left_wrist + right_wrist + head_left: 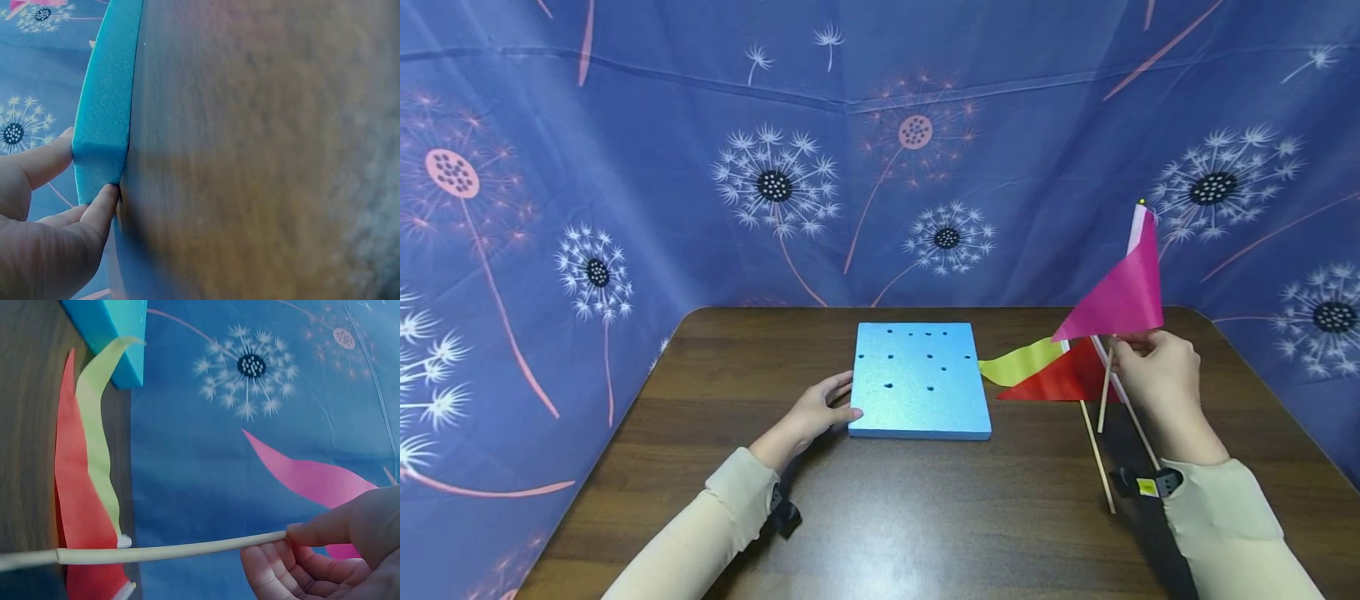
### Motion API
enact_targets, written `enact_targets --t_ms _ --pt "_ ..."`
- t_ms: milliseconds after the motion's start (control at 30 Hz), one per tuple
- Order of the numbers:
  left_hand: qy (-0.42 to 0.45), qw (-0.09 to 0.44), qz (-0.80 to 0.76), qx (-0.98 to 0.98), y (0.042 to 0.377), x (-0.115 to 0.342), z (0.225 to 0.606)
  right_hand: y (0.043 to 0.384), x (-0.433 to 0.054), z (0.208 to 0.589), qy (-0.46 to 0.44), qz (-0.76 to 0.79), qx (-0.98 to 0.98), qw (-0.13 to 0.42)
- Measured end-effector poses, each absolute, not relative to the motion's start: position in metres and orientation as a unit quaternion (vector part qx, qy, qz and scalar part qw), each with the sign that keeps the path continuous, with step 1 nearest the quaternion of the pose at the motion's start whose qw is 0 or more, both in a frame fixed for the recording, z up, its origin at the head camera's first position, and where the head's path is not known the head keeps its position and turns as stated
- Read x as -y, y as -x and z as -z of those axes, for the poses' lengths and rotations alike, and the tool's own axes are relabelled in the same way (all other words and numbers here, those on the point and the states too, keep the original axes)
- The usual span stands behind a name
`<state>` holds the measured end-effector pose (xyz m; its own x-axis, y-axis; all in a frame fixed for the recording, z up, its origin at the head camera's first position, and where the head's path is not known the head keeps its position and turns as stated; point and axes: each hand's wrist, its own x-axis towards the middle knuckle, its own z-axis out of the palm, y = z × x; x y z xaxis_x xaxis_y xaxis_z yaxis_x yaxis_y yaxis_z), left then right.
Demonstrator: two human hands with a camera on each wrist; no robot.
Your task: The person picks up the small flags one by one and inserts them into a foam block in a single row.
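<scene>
My right hand (1161, 379) pinches the thin wooden stick of a pink pennant flag (1123, 287) between thumb and fingers, holding it upright above the table. In the right wrist view the stick (181, 551) runs left from the fingertips. Below it a red pennant flag (1060, 375) and a yellow-green one (1022, 360) lie on the table, their sticks pointing toward me. At the left edge of a blue foam board (925, 408) with several small holes, my left hand (812, 412) grips the side, thumb on top. The left wrist view shows its fingers at the board's corner (100, 165).
The brown wooden table (925, 517) has rounded far corners. Behind it hangs a blue cloth (1037, 125) printed with dandelions, which also covers both sides. The yellow-green flag's tip reaches the board's right edge.
</scene>
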<state>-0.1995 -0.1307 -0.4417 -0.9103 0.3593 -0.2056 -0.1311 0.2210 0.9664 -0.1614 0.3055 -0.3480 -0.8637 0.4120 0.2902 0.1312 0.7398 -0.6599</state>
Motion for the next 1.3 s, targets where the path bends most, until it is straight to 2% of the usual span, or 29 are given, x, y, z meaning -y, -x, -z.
enact_targets --t_ms 467,700,967,1033,1200,1300 --pt "-0.067 0.196 -0.629 -0.749 0.199 0.129 0.443 0.182 -0.265 0.342 0.151 -0.376 0.88 0.247" --pt "-0.069 0.197 -0.627 -0.751 0.199 0.129 0.443 0.19 -0.249 0.34 0.138 -0.398 0.875 0.239" --pt "-0.069 0.2 -0.628 -0.749 0.197 0.129 0.442 0.201 -0.231 0.339 0.069 -0.435 0.857 0.266" --pt "-0.068 0.2 -0.628 -0.749 0.198 0.129 0.442 0.204 -0.227 0.34 0.053 -0.468 0.843 0.26" --pt "-0.067 0.202 -0.625 -0.751 0.198 0.129 0.442 0.211 -0.219 0.341 0.074 -0.505 0.836 0.202" --pt "-0.061 0.202 -0.625 -0.752 0.197 0.129 0.441 0.216 -0.212 0.343 0.084 -0.497 0.839 0.207"
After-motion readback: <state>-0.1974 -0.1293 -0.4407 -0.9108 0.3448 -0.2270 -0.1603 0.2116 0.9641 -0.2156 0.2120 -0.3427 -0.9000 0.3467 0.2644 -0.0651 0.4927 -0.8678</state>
